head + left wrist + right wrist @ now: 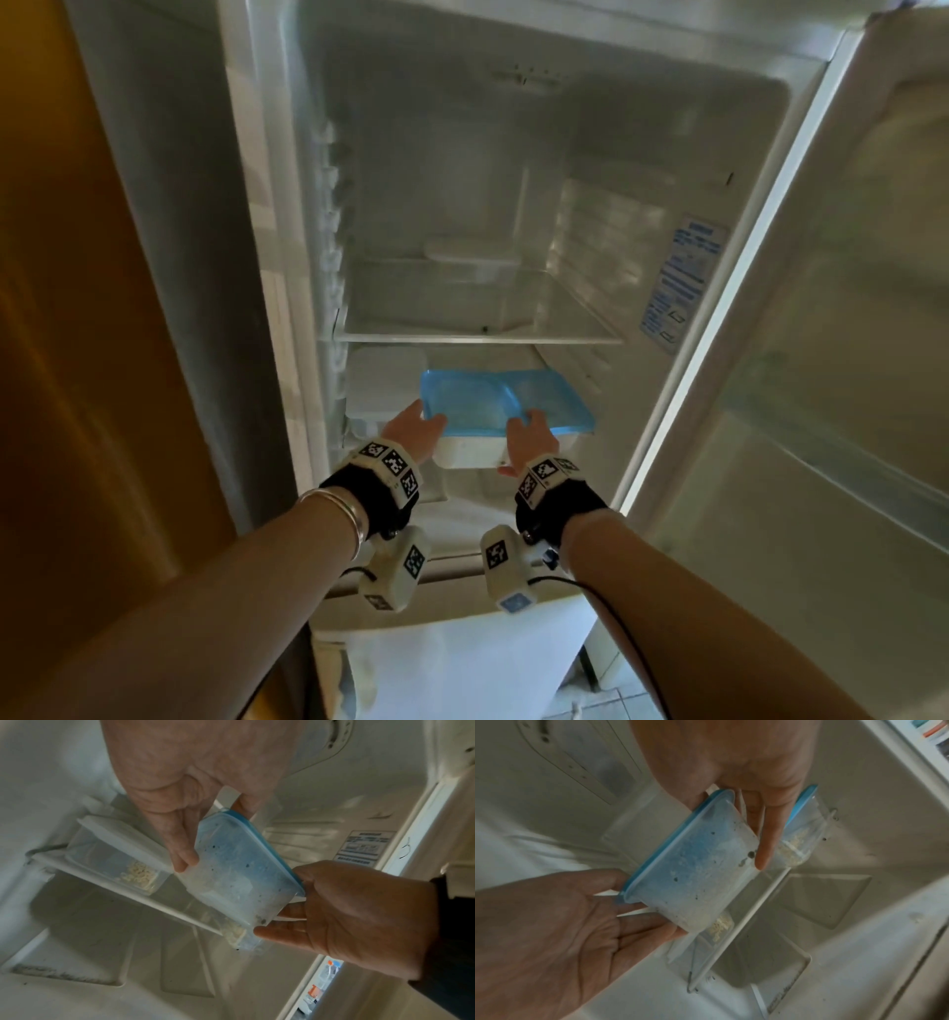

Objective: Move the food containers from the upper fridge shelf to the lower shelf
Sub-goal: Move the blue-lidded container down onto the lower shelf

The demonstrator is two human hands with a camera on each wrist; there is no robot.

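Both hands hold a clear food container with a blue lid (472,406) by its short ends, at the front of the lower shelf (133,896). My left hand (417,425) grips the left end, fingers (181,852) under the base and thumb on the lid. My right hand (531,437) grips the right end the same way, fingers (766,833) under the base. A second blue-lidded container (557,398) sits just behind and to the right. A white-lidded container (385,385) holding noodles stands on the lower shelf at the left. Another white-lidded container (470,254) stands at the back of the upper glass shelf (482,339).
The fridge door (821,360) stands open at the right. The fridge's left wall (328,231) has shelf ridges, and a blue label (683,277) is on the right wall. A wooden panel (77,308) borders the fridge on the left.
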